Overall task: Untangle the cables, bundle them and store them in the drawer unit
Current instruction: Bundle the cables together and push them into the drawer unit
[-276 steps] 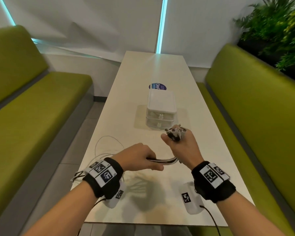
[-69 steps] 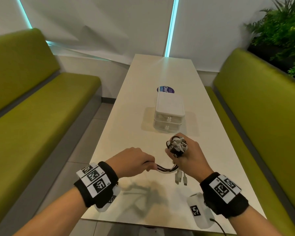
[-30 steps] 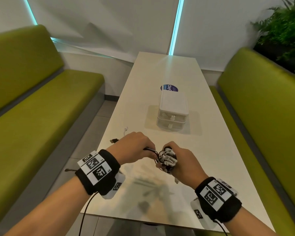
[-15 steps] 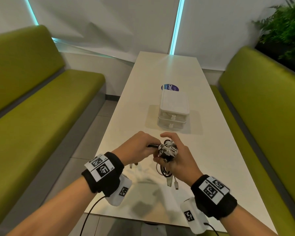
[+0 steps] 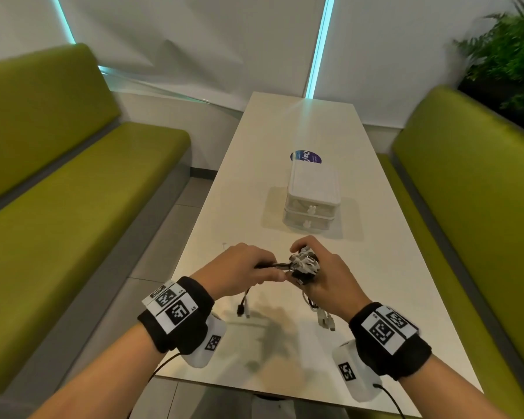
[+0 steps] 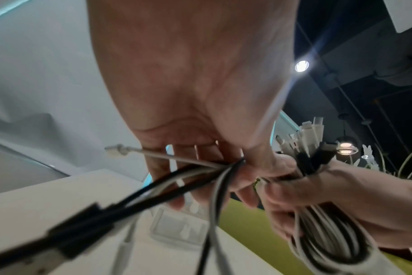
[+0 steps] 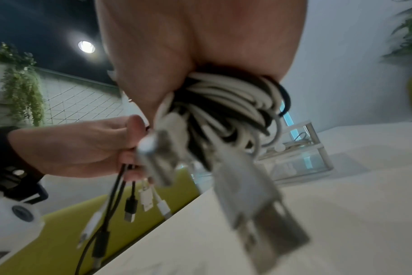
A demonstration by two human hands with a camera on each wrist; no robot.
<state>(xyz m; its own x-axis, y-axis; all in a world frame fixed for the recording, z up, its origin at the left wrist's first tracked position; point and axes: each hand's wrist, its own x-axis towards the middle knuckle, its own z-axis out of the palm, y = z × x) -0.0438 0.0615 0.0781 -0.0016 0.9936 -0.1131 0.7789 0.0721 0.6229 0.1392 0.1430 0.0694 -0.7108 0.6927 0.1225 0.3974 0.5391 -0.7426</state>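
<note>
— Cables [image 5: 303, 265], black and white mixed: where are they?

— Coiled in one bundle in my right hand [image 5: 330, 281], fingers curled round it, held above the bench [image 5: 375, 267]. My left hand [image 5: 242, 272] pinches the loose tails coming off the bundle, fingers closed on them.

— How many tails?

— On the right wrist camera I count about five plug ends [image 7: 139, 206] hanging below my left hand, two black, the rest white. More plugs stick up out of the bundle; they blur together, so I cannot give a number.

— And the drawer unit [image 5: 312, 198]?

— One, white, on the bench beyond my hands, well apart from them. It has two drawers, both closed, one knob each. Something pale lies inside, seen through the clear front.
</note>
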